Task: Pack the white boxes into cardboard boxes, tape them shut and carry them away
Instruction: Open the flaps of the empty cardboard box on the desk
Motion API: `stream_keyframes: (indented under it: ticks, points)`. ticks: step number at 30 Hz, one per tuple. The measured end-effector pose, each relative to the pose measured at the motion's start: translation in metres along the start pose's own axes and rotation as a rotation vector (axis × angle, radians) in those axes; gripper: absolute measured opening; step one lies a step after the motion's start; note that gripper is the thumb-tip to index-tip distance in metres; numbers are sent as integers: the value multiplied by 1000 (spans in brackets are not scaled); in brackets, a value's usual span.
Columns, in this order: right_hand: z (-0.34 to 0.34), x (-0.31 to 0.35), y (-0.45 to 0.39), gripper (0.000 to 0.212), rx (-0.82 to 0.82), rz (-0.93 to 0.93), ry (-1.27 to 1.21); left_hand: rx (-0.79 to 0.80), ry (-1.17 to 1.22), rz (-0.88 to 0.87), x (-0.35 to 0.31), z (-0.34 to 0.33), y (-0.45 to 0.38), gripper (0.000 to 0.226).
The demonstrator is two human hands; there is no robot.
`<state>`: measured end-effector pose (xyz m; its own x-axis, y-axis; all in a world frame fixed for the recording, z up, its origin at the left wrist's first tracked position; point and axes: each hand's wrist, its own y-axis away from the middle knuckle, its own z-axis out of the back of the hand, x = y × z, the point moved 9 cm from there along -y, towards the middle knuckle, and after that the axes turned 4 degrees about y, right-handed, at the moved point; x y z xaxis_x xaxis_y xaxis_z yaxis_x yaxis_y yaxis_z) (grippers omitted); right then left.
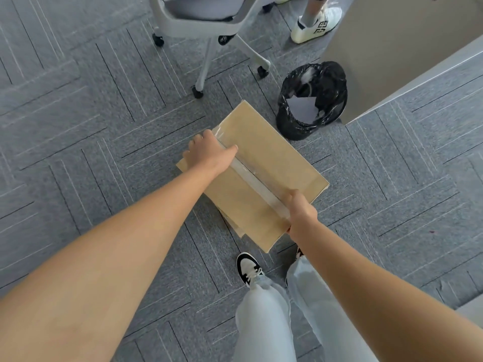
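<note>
A closed cardboard box (264,152) with a strip of clear tape (254,180) along its top seam sits over another cardboard box, whose edges show at the left and near side (232,226). My left hand (207,151) grips the far left end of the top box, fingers curled over the edge and thumb lying on the tape. My right hand (300,210) grips the near end, fingers hidden below the edge. No white boxes are in view.
A bin lined with a black bag (312,100) stands just right of the box. A grey wheeled chair (206,24) and another person's white shoe (316,26) are beyond. A beige partition (392,53) rises at the right. My feet (248,267) stand just near the boxes.
</note>
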<state>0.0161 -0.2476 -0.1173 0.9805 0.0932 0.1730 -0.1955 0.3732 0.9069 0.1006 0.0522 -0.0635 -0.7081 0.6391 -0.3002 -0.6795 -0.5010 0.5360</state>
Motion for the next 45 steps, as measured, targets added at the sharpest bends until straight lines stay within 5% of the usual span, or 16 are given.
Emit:
stream_keyframes:
  ticks: [8,13,20,37,45]
  points:
    - [134,66,90,50,-195,260,167,-22,85,11,-76,76,96,71]
    - [238,73,161,70,-221,343,95,-5,93,-38,-144,110,182,53]
    - [400,44,221,74,-330,402,-10,69,252,-162,-251,108,313,65]
    - [818,-169,200,65,-545,305,-333,316,185,-531,-525,-88,658,66]
    - [949,-246,167,62,-621,243,-494,439,138,-623,-623,-190,764,67]
